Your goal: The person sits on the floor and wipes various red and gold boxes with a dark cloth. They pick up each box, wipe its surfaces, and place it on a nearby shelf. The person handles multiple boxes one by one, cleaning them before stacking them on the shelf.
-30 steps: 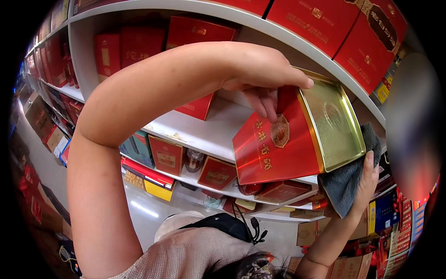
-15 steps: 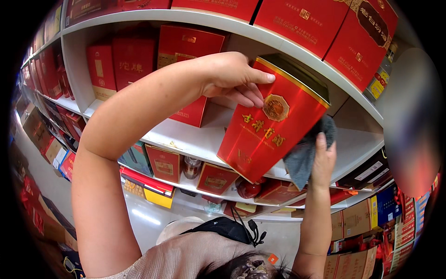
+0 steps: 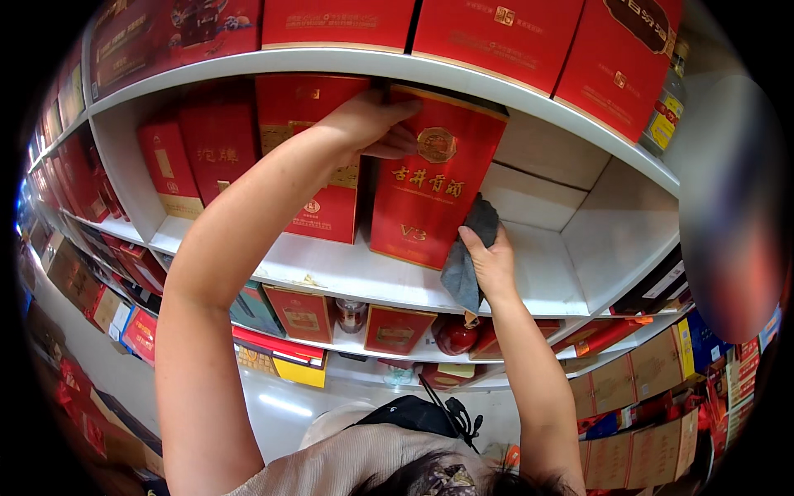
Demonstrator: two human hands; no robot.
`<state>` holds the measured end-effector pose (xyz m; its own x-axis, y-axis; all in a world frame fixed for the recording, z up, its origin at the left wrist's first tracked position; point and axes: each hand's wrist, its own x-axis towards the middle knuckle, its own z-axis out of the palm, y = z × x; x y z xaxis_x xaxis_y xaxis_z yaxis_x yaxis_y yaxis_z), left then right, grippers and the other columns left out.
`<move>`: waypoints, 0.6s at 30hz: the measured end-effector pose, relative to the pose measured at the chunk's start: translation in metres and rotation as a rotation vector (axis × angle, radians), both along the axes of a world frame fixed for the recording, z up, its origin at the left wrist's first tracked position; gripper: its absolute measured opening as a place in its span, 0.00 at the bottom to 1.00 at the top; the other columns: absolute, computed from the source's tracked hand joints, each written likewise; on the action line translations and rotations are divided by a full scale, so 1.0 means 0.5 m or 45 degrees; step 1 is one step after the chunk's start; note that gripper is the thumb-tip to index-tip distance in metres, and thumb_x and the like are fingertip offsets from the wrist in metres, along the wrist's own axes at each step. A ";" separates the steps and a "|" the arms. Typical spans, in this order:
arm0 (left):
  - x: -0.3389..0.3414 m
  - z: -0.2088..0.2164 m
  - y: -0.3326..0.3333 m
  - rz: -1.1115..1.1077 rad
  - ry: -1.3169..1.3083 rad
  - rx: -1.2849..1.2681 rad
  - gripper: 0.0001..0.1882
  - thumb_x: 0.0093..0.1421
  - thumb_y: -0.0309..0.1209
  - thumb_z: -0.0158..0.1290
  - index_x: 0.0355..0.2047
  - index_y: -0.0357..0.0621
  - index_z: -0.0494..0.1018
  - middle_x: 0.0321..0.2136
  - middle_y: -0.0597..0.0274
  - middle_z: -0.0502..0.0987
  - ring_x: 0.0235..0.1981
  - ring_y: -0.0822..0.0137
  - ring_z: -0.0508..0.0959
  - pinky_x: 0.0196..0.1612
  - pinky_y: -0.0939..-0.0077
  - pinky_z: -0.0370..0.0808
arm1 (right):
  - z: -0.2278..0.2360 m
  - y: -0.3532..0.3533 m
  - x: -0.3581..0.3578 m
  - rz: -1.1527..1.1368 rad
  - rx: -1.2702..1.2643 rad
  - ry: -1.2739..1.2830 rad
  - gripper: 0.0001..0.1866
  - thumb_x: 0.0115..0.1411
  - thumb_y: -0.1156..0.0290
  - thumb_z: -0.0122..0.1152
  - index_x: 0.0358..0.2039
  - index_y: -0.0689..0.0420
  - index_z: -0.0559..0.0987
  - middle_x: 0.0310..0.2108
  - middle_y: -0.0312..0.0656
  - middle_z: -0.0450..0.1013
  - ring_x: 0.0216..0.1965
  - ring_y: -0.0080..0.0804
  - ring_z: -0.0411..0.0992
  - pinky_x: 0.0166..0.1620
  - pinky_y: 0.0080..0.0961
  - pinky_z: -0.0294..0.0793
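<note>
A tall red gift box (image 3: 438, 169) with gold lettering and a gold emblem stands nearly upright on the white middle shelf. My left hand (image 3: 376, 124) grips its upper left edge, the thumb lying across the top of the front face. In my right hand (image 3: 494, 263) is a grey cloth (image 3: 471, 256), pressed along the lower right side of the box. Part of the cloth hangs below the shelf's front edge. The fingers of my right hand are partly hidden behind the cloth.
Other red boxes (image 3: 217, 149) stand to the left on this shelf. Large red cartons (image 3: 496, 41) fill the shelf above, with a clear bottle (image 3: 664, 107) at their right. Lower shelves hold more boxes (image 3: 399, 329) and a round red bottle (image 3: 456, 337). Brown cartons (image 3: 616, 384) are stacked at lower right.
The red box has moved left and gone from tilted to nearly upright, now close beside the other red boxes. Both my hands moved left with it, the cloth still in the right one.
</note>
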<state>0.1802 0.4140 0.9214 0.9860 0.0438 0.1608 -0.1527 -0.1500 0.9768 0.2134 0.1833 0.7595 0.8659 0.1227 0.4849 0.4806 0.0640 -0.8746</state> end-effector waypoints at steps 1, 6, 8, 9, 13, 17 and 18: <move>0.003 0.001 0.005 0.017 -0.008 0.020 0.27 0.59 0.42 0.51 0.53 0.39 0.58 0.30 0.50 0.76 0.31 0.65 0.79 0.33 0.77 0.79 | -0.008 0.010 0.008 -0.022 -0.003 -0.027 0.22 0.53 0.65 0.64 0.44 0.63 0.71 0.34 0.38 0.73 0.34 0.23 0.68 0.40 0.21 0.69; 0.050 -0.052 0.031 0.353 -0.252 0.433 0.33 0.60 0.42 0.49 0.58 0.35 0.51 0.31 0.50 0.76 0.34 0.64 0.78 0.34 0.76 0.77 | 0.002 0.059 -0.018 0.040 -0.038 0.031 0.21 0.53 0.66 0.64 0.44 0.64 0.71 0.36 0.40 0.73 0.35 0.24 0.69 0.39 0.22 0.70; 0.043 -0.068 0.019 0.380 -0.524 0.601 0.38 0.60 0.41 0.48 0.62 0.34 0.43 0.35 0.46 0.75 0.36 0.57 0.78 0.38 0.72 0.75 | -0.007 0.049 -0.011 0.071 -0.065 0.030 0.21 0.53 0.68 0.63 0.44 0.64 0.70 0.36 0.40 0.72 0.34 0.24 0.69 0.38 0.22 0.70; 0.030 -0.079 0.012 0.369 -0.503 0.686 0.38 0.60 0.41 0.48 0.61 0.34 0.43 0.37 0.44 0.74 0.38 0.55 0.77 0.41 0.71 0.74 | -0.009 0.045 -0.008 0.089 -0.077 0.030 0.20 0.54 0.68 0.63 0.44 0.64 0.70 0.36 0.40 0.72 0.34 0.24 0.69 0.38 0.22 0.71; -0.025 -0.100 -0.009 0.421 -0.531 0.987 0.37 0.57 0.41 0.51 0.60 0.32 0.49 0.49 0.37 0.64 0.50 0.45 0.68 0.53 0.65 0.65 | -0.006 0.060 -0.033 0.201 0.061 0.143 0.19 0.54 0.70 0.61 0.44 0.65 0.69 0.35 0.39 0.72 0.34 0.23 0.70 0.37 0.22 0.71; -0.044 -0.132 -0.021 0.390 -0.528 0.925 0.34 0.57 0.40 0.52 0.58 0.34 0.55 0.54 0.40 0.57 0.53 0.48 0.65 0.53 0.66 0.65 | -0.017 0.051 -0.035 0.195 0.021 0.083 0.19 0.55 0.71 0.61 0.44 0.65 0.69 0.35 0.39 0.72 0.34 0.21 0.69 0.37 0.21 0.71; -0.043 -0.143 -0.014 0.363 -0.561 0.885 0.33 0.57 0.40 0.52 0.57 0.35 0.56 0.54 0.41 0.57 0.52 0.49 0.65 0.52 0.67 0.65 | -0.020 0.048 -0.034 0.183 -0.005 0.052 0.19 0.55 0.71 0.61 0.44 0.65 0.69 0.35 0.39 0.72 0.34 0.21 0.69 0.36 0.21 0.71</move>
